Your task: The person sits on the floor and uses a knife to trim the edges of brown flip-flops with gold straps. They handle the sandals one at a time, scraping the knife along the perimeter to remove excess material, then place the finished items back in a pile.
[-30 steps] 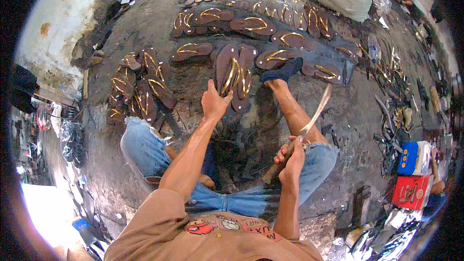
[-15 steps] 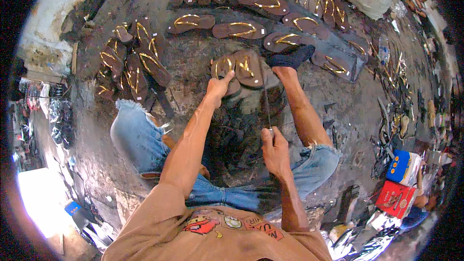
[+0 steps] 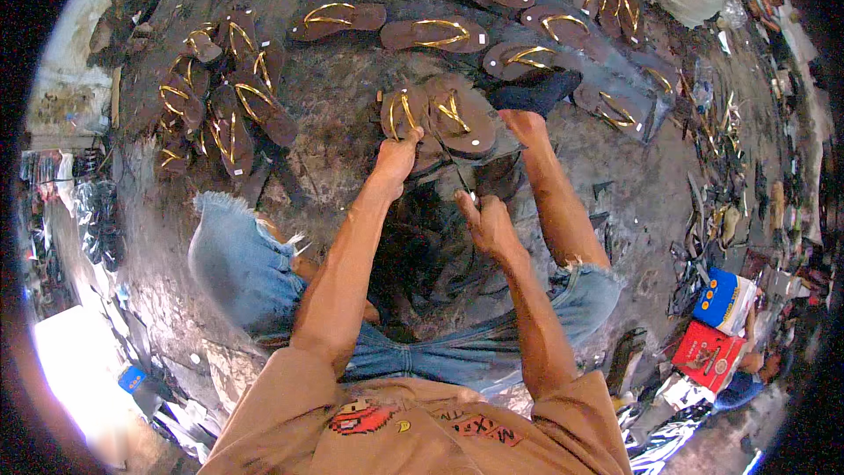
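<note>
Ahead of me lies a pair of dark brown flip-flops with gold straps, side by side over other dark sole-like pieces. My left hand (image 3: pixel 397 163) is closed on the left flip-flop (image 3: pixel 397 104), thumb up by its strap. The right flip-flop (image 3: pixel 459 123) sits close against it, tilted slightly. Nearer to me, my right hand (image 3: pixel 492 227) is closed on the end of a thin dark knife (image 3: pixel 455 167). Its narrow blade points up and left to the near edges of the pair. Whether the blade touches them I cannot tell.
A heap of gold-strapped flip-flops (image 3: pixel 230 114) lies at the left, and rows of more flip-flops (image 3: pixel 434 35) spread across the far floor. My foot in a dark sock (image 3: pixel 538 95) rests beside the pair. Blue and red boxes (image 3: pixel 709 357) and scraps lie at the right.
My right hand has moved forward and slightly left, bringing the knife from the right flip-flop's right side to the pair's near edges. The right flip-flop has turned a little under my left hand's hold.
</note>
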`<action>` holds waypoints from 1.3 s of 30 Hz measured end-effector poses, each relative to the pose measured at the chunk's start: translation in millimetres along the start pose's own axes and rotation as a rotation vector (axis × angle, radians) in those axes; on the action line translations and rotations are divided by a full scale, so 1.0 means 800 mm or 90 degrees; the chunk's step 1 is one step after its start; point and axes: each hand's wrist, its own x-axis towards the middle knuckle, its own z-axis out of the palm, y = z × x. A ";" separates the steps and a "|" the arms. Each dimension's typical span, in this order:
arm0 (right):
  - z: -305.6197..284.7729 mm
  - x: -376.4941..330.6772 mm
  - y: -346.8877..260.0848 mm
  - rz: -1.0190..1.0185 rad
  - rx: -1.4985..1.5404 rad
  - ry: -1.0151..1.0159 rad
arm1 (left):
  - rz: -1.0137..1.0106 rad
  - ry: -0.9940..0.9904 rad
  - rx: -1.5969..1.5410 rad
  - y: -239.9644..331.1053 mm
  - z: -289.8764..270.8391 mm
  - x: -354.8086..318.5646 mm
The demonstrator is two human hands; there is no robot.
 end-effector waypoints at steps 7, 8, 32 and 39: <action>0.033 0.084 0.055 -0.112 -0.115 0.036 | 0.004 0.011 -0.064 -0.035 0.004 0.023; 0.033 0.095 0.051 -0.108 -0.124 0.040 | 0.030 -0.035 -0.128 -0.031 0.006 0.017; 0.102 0.325 0.148 -0.254 -0.063 0.055 | -0.091 -0.022 -0.063 0.023 0.013 -0.026; 0.085 0.326 0.078 -0.218 -0.152 0.000 | -0.094 -0.061 -0.039 0.007 -0.012 0.005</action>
